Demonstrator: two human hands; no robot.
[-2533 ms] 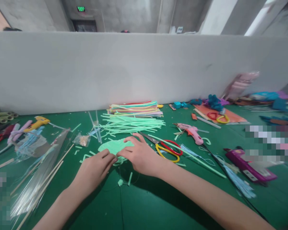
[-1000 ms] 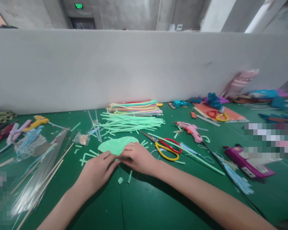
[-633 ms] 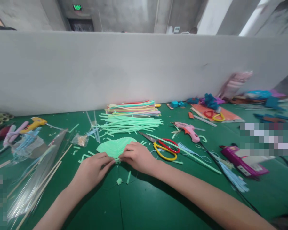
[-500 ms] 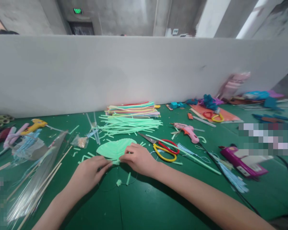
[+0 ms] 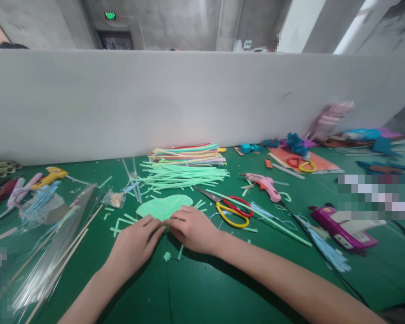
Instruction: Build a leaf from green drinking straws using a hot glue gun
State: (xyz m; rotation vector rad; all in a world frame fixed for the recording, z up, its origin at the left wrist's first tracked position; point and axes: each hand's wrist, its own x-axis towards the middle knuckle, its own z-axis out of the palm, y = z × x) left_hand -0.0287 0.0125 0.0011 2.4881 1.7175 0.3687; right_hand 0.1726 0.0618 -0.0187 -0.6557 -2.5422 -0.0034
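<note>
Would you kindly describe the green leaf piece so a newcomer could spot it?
On the green tabletop, find where the left hand and right hand nearly meet. Just beyond them lies the green leaf piece, broad, unlike the narrow green strips around it.

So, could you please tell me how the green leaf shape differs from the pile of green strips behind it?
The leaf shape is broad with a curved outline, while the pile of strips is made of many long, thin pieces. The leaf shape has the left hand and right hand at its near edge; the pile of strips lies apart from both. They share a pale green colour.
</note>
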